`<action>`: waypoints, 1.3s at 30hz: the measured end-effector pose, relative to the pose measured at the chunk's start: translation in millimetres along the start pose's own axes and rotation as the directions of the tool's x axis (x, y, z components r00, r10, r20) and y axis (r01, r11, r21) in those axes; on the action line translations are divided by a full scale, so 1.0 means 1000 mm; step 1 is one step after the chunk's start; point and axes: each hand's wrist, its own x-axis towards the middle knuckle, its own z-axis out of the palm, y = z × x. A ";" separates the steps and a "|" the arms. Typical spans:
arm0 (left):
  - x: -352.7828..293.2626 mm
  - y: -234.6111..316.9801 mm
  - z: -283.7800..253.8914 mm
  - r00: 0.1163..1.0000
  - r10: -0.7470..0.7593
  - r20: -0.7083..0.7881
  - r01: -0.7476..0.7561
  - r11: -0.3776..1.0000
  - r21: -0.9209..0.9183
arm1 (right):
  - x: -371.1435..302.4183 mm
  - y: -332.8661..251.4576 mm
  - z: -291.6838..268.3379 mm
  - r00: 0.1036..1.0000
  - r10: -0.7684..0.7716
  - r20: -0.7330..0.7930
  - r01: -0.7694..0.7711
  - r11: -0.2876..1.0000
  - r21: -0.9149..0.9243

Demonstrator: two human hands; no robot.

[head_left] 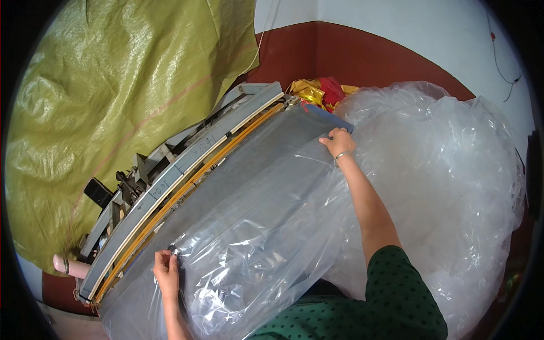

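A wide sheet of clear plastic film [266,226] lies across the grey work surface [249,136] in front of me and hangs over its near edge. My left hand [166,269] pinches one corner of the film at the lower left. At the upper right, my right hand [341,143] grips the film's far edge with bent fingers, close to the blue end of the surface. Between the two hands the edge runs in a slanting line. Beyond it stands a long grey machine bar [187,161] with an orange strip [218,157] along its near side.
A large heap of clear plastic film [430,187] fills the right side. A yellow-green woven sheet [130,85] hangs at the left. A dark phone-like device [98,192] and a pink cylinder [72,266] sit by the machine. Red and gold cloth [323,92] lies at the far corner.
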 end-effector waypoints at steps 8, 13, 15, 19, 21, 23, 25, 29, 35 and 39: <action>-0.040 0.038 -0.092 0.722 -0.369 0.586 0.432 0.901 0.035 | 0.025 -0.002 0.025 0.993 0.010 0.114 0.003 0.994 -0.113; -0.130 0.014 -0.166 0.450 -0.496 0.742 0.654 0.750 0.105 | 0.030 0.013 0.048 0.955 -0.295 0.006 0.287 0.925 -0.249; -0.166 0.003 -0.184 0.508 -0.521 0.685 0.516 0.821 0.242 | 0.029 0.015 0.052 0.952 -0.305 0.019 0.299 0.915 -0.273; -0.201 -0.006 -0.243 0.651 -0.727 0.218 0.093 0.361 0.928 | 0.045 0.039 0.058 0.959 -0.283 -0.011 0.272 0.929 -0.250; -0.215 0.003 -0.282 0.687 -0.727 0.028 0.175 0.202 0.964 | 0.042 0.024 0.061 0.966 -0.258 0.033 0.257 0.932 -0.255; -0.236 -0.014 -0.339 0.815 -0.570 -0.102 0.288 0.246 0.925 | 0.051 0.024 0.071 0.964 -0.257 0.065 0.265 0.925 -0.273; -0.211 0.008 -0.379 0.850 -0.457 -0.261 0.423 0.299 0.855 | 0.059 0.030 0.078 0.966 -0.248 0.071 0.258 0.923 -0.287; -0.153 0.034 -0.424 0.696 0.366 -0.617 0.592 0.192 0.782 | 0.067 0.023 0.088 0.966 -0.243 0.084 0.257 0.928 -0.271; -0.100 -0.007 -0.279 0.861 0.255 -0.440 0.176 0.661 0.729 | 0.080 0.048 0.077 0.987 -0.157 0.037 0.161 0.939 -0.303; -0.141 -0.133 -0.266 0.958 -0.150 -0.246 0.277 0.714 0.643 | 0.100 0.065 0.099 0.981 -0.191 0.041 0.195 0.946 -0.258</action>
